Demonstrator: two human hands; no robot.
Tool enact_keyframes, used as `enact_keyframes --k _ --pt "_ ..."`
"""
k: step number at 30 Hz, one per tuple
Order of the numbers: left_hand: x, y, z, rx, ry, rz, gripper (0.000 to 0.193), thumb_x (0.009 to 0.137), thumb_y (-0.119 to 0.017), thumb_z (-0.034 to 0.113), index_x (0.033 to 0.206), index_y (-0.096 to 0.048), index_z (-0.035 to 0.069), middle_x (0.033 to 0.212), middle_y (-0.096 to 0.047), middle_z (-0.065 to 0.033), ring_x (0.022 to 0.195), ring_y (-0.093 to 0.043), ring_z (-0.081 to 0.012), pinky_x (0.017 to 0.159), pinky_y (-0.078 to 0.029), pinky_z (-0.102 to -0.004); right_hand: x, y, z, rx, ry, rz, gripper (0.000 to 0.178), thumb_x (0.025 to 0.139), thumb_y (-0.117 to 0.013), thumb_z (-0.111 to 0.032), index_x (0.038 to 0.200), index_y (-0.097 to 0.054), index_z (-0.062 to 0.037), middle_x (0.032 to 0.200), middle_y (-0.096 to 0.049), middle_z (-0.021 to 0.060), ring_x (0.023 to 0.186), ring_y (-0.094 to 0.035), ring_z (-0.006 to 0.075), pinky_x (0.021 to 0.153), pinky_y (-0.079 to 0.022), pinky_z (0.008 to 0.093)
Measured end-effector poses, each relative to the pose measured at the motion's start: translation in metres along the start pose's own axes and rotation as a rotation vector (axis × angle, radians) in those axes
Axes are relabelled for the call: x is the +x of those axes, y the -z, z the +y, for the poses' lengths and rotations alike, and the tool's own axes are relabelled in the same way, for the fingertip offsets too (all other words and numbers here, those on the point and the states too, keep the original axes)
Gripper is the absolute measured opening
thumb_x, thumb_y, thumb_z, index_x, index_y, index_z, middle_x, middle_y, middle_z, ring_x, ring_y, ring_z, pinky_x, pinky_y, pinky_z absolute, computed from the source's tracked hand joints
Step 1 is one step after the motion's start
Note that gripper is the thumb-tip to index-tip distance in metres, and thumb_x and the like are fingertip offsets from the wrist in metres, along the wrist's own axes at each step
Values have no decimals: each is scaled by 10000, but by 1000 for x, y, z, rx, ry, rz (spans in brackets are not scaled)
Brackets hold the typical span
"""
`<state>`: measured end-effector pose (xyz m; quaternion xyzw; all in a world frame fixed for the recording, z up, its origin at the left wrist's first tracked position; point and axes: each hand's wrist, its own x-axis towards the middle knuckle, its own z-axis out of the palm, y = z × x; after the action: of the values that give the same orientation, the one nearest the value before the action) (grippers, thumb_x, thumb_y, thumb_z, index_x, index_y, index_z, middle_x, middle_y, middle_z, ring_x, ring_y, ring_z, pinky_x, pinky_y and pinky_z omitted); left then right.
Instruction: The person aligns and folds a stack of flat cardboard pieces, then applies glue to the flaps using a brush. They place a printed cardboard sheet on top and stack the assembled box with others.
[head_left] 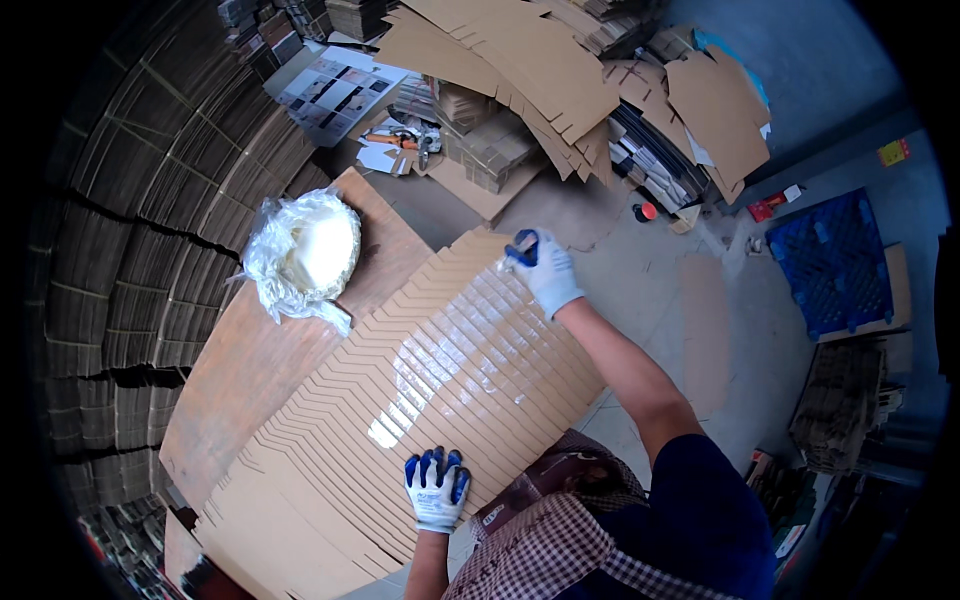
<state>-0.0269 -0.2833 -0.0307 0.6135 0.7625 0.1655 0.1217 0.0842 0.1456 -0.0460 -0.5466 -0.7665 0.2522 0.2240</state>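
A fan of overlapping brown cardboard sheets (300, 510) lies before me, their edges stepped one behind another. A shiny, wet-looking whitish band (425, 365) runs across the middle of the sheets. My left hand (437, 490), in a white glove with blue fingertips, rests on the near part of the fan with its fingers spread. At the far end, my right hand (543, 270), gloved alike, is closed with fingers and thumb bent together; whatever is in it is hidden. Left of the fan sits a round basin (325, 245) wrapped in clear plastic, with white stuff inside.
The wooden board (240, 390) bears the basin and the fan. Tall tied cardboard stacks (150, 250) line the left side. Beyond are more cardboard sheets (510, 60), orange-handled pliers or shears (395, 138) and a printed sheet (335, 95). A blue pallet (832, 262) stands at the right.
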Motion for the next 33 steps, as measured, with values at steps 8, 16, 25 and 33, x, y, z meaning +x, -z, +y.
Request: enact_keyframes --k 8,16,25,33 --pt "-1 -3 -1 -2 18 -1 418 815 -711 306 1208 -665 170 1290 -589 -108 1201 -517 -324 1048 -358 -558 -5 42 18 -84 1 -90 444 838 -719 -360 1156 -553 -98 1159 -610 184 1008 -629 415 879 -505 487" --pt "2 1 3 7 -12 23 430 785 -721 268 1180 -643 117 1279 -572 -162 1183 -516 -370 1036 -356 -582 -36 75 40 -186 -123 -246 446 830 -726 -353 1158 -567 -95 1119 -634 192 1027 -621 414 873 -508 468" --pt "1 -3 1 7 -1 34 391 792 -722 272 1159 -675 145 1313 -575 -131 1202 -516 -350 1051 -357 -570 -78 107 49 -253 -137 -299 352 910 -610 -374 1143 -576 -112 1136 -620 186 984 -624 419 849 -505 497" --pt "0 -5 3 29 15 15 390 810 -715 276 1178 -664 155 1323 -569 -125 1235 -493 -338 1074 -340 -563 -111 110 69 -354 -116 -372 430 851 -696 -364 1179 -570 -115 1205 -601 145 975 -644 401 859 -514 478"
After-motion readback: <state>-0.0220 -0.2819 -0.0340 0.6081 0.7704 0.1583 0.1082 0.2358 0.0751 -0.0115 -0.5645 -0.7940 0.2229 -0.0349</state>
